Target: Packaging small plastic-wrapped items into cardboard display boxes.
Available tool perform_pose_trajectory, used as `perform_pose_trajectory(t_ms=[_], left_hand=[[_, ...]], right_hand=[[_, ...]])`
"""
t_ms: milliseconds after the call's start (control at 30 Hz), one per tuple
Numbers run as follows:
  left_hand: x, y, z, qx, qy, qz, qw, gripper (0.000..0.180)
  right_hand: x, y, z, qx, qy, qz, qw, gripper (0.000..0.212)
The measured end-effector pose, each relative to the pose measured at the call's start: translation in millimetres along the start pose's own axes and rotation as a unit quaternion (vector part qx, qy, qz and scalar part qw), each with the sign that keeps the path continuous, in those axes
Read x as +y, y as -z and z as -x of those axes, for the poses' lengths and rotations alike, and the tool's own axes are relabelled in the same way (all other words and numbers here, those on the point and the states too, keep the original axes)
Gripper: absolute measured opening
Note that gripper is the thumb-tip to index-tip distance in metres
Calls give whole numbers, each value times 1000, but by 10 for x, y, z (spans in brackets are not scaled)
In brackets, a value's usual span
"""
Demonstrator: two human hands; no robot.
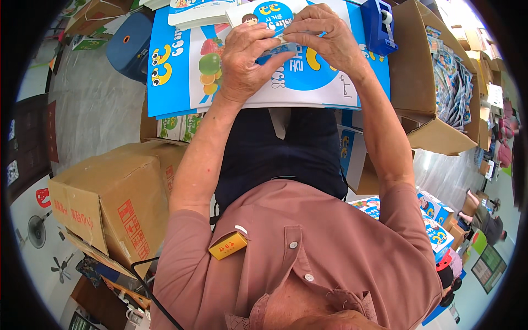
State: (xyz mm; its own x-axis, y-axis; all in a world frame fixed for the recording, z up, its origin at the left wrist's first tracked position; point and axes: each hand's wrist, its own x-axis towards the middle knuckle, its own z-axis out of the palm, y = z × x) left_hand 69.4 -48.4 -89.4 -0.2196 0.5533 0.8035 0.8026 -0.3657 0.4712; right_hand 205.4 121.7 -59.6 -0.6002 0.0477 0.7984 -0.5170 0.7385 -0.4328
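Both my hands meet at the near edge of a small white printed carton [265, 12] with a blue circle and a cartoon child on it. My left hand [242, 63] has its fingers curled over that edge, thumb stretched to the right below them. Thumb and fingers of my right hand [324, 41] pinch at the same edge, partly hiding it. Underneath lies a large blue and white printed board [330, 91] with fruit pictures and yellow curved figures. White flat printed pieces [201, 16] are stacked to the left. A blue tape dispenser [377, 25] stands right of my right hand.
At the right is an open cardboard box [410, 60] full of small printed packets [451, 82]. A blue stool [129, 48] stands at the far left. A large brown carton [110, 192] sits by my left elbow. Printed boxes [437, 231] are piled near my right elbow.
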Motion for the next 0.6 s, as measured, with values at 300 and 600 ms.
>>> perform_pose_trajectory(t_ms=[300, 600], left_hand=[[-106, -41, 61, 7, -14, -28, 999, 20], [-121, -51, 55, -5, -9, -8, 1000, 18]], right_hand=[[-222, 32, -129, -32, -83, 53, 995, 10], [-115, 20, -106, -35, -95, 39, 994, 13]])
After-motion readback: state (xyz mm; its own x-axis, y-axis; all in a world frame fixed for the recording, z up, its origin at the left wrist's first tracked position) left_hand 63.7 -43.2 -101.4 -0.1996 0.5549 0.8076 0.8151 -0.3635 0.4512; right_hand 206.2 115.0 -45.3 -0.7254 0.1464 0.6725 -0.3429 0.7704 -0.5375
